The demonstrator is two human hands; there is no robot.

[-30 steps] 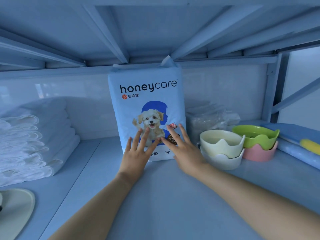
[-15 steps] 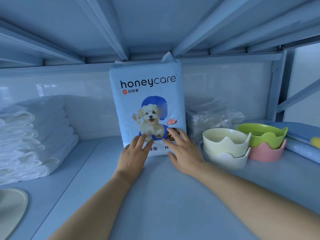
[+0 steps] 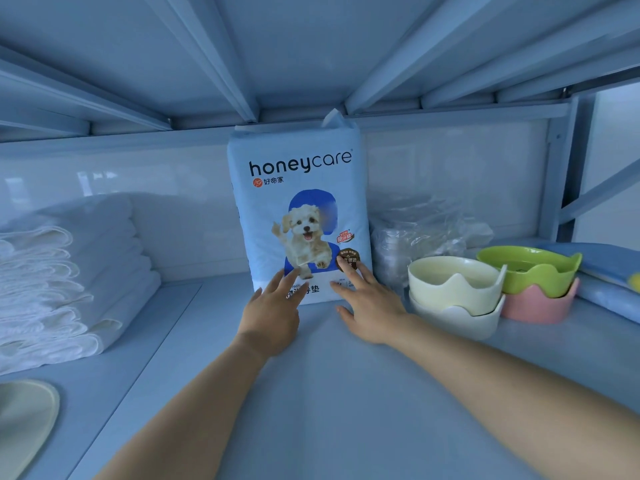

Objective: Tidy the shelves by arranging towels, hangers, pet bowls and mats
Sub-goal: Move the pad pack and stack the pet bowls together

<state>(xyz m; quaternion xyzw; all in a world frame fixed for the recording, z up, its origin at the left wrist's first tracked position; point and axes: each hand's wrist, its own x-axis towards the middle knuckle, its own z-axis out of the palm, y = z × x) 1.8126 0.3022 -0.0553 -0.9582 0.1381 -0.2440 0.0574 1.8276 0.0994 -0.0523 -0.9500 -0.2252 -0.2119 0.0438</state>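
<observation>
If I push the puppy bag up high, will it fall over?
Probably tippy: the puppy bag stands tall on a narrow bottom, though the wall behind might catch it. Its puffy plastic wrap likely squishes, not cracks. It may slide easily on the smooth shelf.

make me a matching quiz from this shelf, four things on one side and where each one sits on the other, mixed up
Things:
1. pale blue plastic pack of pet pads
2. stack of folded white towels
3. lime green scalloped pet bowl
4. pale yellow scalloped pet bowl

Places:
a. nested in the pink scalloped bowl
b. at the left end of the shelf
c. nested in the white scalloped bowl
d. standing upright at the middle back of the shelf

Pairs: 1-d, 2-b, 3-a, 4-c
</observation>
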